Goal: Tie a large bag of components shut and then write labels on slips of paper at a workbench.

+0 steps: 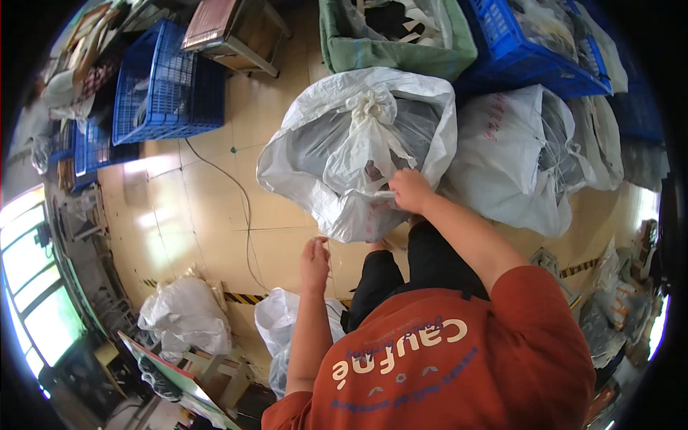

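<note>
A large white woven sack [287, 154] stands on the floor in front of me, its mouth spread wide. Within it, a whitish plastic liner [373, 115] is bunched into a knot, with dark grey material showing around it. My right hand [412, 190] is closed on the near right edge of the sack, beside the gathered plastic. To the left of the sack and lower, my left hand [314, 265] is held with its fingers pinched together. Whatever may be between those fingertips is too small to make out.
Another filled white sack [494, 158] leans close on the right. Behind stand a green bin [394, 61] and a blue crate [555, 72]. Blue crates [168, 86] and a wooden stool [229, 32] are at far left. A black cable [247, 208] crosses the tiled floor; white bags [186, 315] lie near left.
</note>
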### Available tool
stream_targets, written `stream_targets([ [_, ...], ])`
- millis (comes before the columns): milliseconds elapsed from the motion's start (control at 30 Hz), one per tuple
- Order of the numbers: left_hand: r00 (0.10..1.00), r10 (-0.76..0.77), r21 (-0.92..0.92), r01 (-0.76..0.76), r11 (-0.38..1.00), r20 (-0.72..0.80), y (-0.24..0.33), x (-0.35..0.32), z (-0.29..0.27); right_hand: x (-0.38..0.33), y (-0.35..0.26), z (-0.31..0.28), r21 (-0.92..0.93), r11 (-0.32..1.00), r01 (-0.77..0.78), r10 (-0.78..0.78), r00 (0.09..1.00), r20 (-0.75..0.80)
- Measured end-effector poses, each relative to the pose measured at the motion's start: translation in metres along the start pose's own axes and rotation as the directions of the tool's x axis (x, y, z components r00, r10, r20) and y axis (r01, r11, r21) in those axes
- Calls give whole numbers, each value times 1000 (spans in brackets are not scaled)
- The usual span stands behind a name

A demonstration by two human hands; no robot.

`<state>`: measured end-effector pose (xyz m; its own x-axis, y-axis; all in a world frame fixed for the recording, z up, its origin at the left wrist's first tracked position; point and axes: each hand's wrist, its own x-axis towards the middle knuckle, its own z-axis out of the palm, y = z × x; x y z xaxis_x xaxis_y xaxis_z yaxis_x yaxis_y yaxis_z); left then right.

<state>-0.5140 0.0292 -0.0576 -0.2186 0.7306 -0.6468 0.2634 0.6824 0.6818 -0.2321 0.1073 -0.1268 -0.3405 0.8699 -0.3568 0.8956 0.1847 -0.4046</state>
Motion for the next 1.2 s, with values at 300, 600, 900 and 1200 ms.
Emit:
stream_targets([
  [300,890,117,71,-165,984,441,-14,-8,125,-50,-8,6,448,894,31,-36,999,2],
  [600,822,274,493,-530,690,500,39,-6,139,-62,18,-32,325,941,95,-147,979,141],
  [900,736,159,490,-579,652,658,19,-45,133,-117,59,-74,-67,981,183,-165,961,221],
  [1200,835,459,687,-525,503,302,58,30,96,-16,63,-124,-113,982,-148,17,677,-736],
])
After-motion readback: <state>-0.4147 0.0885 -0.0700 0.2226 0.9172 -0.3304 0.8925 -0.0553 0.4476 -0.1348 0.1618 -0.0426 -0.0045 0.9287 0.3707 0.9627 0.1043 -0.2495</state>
